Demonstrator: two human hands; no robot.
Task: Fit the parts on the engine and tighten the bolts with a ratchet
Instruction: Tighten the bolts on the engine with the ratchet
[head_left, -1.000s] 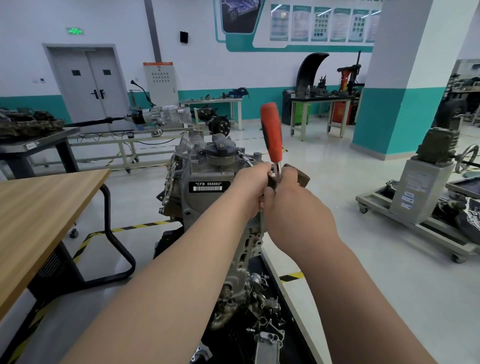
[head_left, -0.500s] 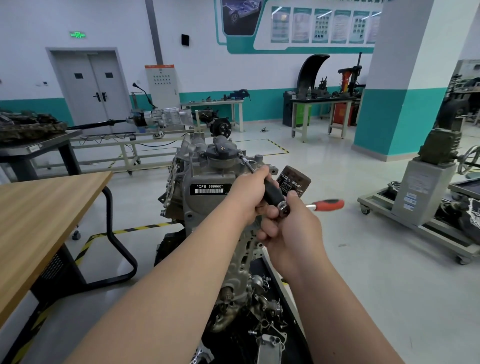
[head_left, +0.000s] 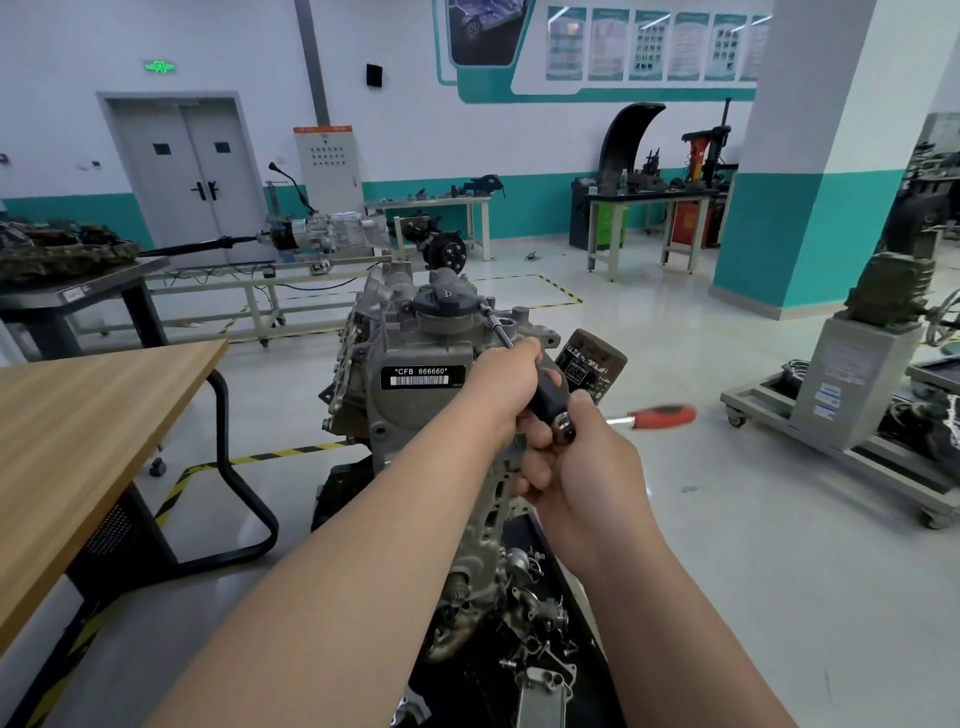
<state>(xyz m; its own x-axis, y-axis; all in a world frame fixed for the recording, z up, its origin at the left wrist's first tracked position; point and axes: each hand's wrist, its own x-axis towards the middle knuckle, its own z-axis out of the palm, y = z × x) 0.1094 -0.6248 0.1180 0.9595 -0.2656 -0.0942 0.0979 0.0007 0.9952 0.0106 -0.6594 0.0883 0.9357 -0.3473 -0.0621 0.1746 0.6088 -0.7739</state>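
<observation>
A grey engine (head_left: 415, 358) with a "CFB 666660" label stands on a dark stand in front of me. A brown oil filter (head_left: 592, 364) sticks out of its right side. My left hand (head_left: 511, 384) grips the black extension handle (head_left: 545, 397), whose thin shaft (head_left: 496, 328) runs up to the engine's top near the black filler cap (head_left: 445, 301). My right hand (head_left: 587, 467) holds the ratchet at its head (head_left: 563, 432). The ratchet's red handle (head_left: 662, 415) points right, blurred.
A wooden table (head_left: 78, 431) with a black frame stands at the left. Loose engine parts (head_left: 540, 639) lie on the stand below my arms. A grey machine on a wheeled cart (head_left: 852, 395) sits at the right, by a white and teal pillar (head_left: 800, 208).
The ratchet's red handle swung from pointing up to pointing right. My right hand dropped lower and turned with it. My left hand stayed on the extension.
</observation>
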